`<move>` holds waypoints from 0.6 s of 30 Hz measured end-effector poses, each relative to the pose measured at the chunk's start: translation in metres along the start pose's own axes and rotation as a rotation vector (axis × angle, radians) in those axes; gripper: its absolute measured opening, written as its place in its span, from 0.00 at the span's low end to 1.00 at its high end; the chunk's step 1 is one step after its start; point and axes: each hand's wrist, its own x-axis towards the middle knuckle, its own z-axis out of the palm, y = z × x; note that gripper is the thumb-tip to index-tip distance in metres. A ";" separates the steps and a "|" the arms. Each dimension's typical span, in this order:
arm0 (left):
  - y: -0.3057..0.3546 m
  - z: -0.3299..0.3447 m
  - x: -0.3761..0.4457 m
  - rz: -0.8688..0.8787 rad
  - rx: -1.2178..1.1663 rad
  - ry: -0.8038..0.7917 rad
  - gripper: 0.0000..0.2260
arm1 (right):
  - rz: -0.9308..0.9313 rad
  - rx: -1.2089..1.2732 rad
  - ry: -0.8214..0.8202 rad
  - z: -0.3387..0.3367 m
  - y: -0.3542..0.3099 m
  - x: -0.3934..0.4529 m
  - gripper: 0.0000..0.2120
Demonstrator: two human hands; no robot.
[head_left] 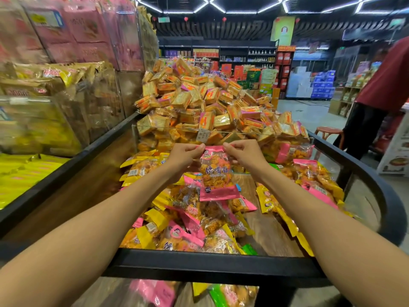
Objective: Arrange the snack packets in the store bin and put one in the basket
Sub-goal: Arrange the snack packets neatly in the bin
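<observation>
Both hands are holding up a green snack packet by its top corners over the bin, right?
Not quite. The head view shows the packet is pink, not green. The left hand and right hand do pinch its top corners above the bin.

Beyond the clear divider (221, 128), square cracker packs (199, 100) in orange and pink wrap rise in a heap. At the left, clear acrylic cases hold pink boxes (88, 36) above and yellow-gold bags (44, 78) below; flat yellow packets (26, 171) lie on the shelf beneath. Back shelving (243, 55) carries bottles and cartons. A yellow-green hanging banner (282, 29) hangs from the dark ceiling, lit by white strip lights (243, 12). At the right edge stands a person in a red top (385, 80) and dark trousers, beside a red stool (328, 131). Blue stacked cases (323, 85) sit on the floor behind.
</observation>
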 end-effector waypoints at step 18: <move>0.006 -0.005 0.001 -0.009 -0.059 0.099 0.08 | 0.147 -0.018 -0.277 -0.006 -0.003 -0.002 0.22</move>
